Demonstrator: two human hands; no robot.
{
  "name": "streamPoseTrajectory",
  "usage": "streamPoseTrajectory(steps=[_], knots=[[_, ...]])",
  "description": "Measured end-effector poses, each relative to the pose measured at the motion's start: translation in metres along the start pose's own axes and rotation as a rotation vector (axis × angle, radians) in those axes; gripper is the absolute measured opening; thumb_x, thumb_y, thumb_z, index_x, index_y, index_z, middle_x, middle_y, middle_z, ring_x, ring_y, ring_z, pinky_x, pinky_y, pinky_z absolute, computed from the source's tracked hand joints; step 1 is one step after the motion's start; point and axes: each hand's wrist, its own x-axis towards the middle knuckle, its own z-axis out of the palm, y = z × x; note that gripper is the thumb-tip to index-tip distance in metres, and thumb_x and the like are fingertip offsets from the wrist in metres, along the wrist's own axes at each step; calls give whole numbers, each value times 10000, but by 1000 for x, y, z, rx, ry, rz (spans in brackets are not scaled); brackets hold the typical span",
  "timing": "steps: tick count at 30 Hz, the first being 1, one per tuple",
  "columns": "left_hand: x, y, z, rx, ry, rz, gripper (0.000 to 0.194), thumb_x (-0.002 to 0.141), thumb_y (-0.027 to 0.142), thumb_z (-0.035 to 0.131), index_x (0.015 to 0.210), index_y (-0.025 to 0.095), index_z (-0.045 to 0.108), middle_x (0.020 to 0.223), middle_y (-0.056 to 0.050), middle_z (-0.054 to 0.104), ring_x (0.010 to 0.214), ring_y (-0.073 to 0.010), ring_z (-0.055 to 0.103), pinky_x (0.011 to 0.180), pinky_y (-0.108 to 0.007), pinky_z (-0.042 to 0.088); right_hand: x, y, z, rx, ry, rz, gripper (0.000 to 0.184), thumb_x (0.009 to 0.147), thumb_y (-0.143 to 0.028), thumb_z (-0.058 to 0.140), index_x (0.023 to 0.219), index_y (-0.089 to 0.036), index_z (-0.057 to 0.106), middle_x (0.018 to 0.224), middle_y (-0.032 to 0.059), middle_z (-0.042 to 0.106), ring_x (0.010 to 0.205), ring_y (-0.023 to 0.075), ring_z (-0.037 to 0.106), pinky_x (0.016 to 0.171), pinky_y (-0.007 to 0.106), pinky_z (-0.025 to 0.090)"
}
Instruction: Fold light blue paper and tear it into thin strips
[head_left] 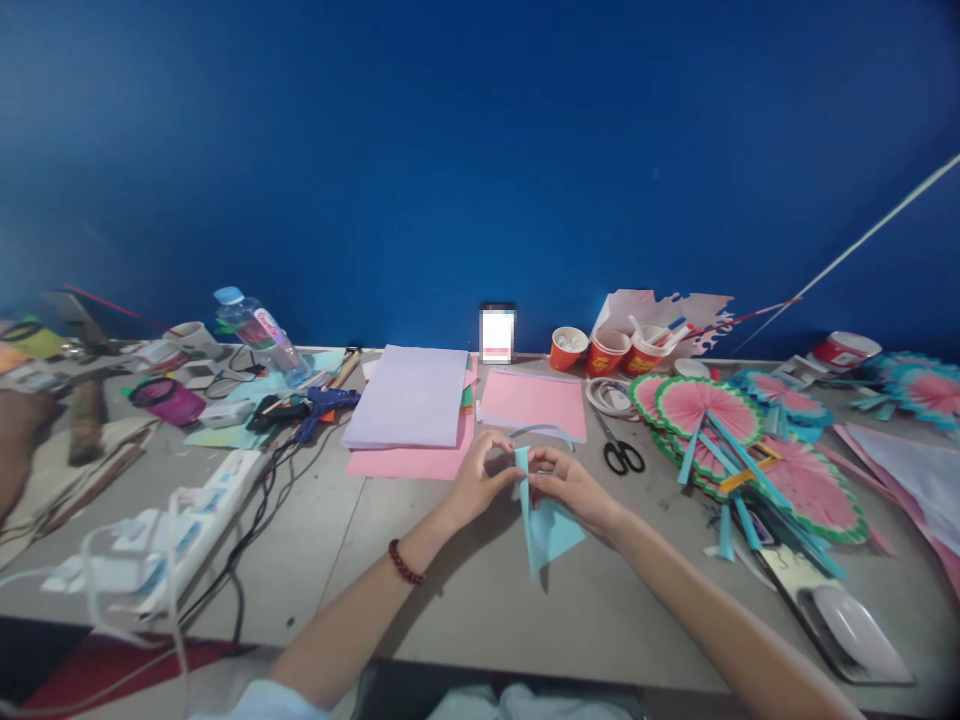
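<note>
A sheet of light blue paper [553, 535] is held up just above the grey table, with a narrow strip folded along its left edge. My left hand [484, 475] pinches the top of that folded strip between thumb and fingers. From the other side, my right hand [574, 485] grips the same paper near its top edge, fingertips close to the left hand's. Beyond my hands lies a pink sheet [532, 403], and a thin curved grey-blue strip [551, 432] rests by its near edge. Black-handled scissors [624, 457] lie to the right of my right hand.
Left of centre is a stack of lilac paper [412, 395] over pink sheets. Red paper cups [607, 352] and a phone [498, 333] stand against the blue wall. Watermelon-patterned paper fans [810, 485] lie right; a white power strip [206, 525], cables and a bottle [262, 330] are left.
</note>
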Motion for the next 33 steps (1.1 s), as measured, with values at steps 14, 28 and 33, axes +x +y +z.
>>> streamPoseTrajectory(steps=[14, 28, 33], knots=[[-5, -1, 2, 175, -205, -3, 256, 764, 323, 646, 964, 173, 592, 1003, -80, 600, 870, -176, 577, 730, -277, 480, 10, 8, -8, -161, 208, -130, 443, 648, -414, 726, 999, -229, 531, 677, -53, 514, 498, 109, 550, 478, 264, 487], [3, 7, -12, 405, 10, -11, 107, 816, 252, 575, 800, 202, 668, 805, -25, 677, 750, -167, 602, 658, -265, 452, 2, -14, -29, -822, 574, -524, 181, 779, -363, 608, 739, -188, 635, 607, -2, 503, 519, 115, 434, 491, 253, 384], [-1, 34, -16, 631, 186, 295, 173, 881, 245, 499, 860, 222, 669, 847, -52, 641, 833, -182, 585, 772, -301, 447, -4, -27, -21, -676, 419, -563, 155, 812, -332, 589, 914, -220, 625, 1029, 74, 597, 695, 148, 606, 547, 265, 503]])
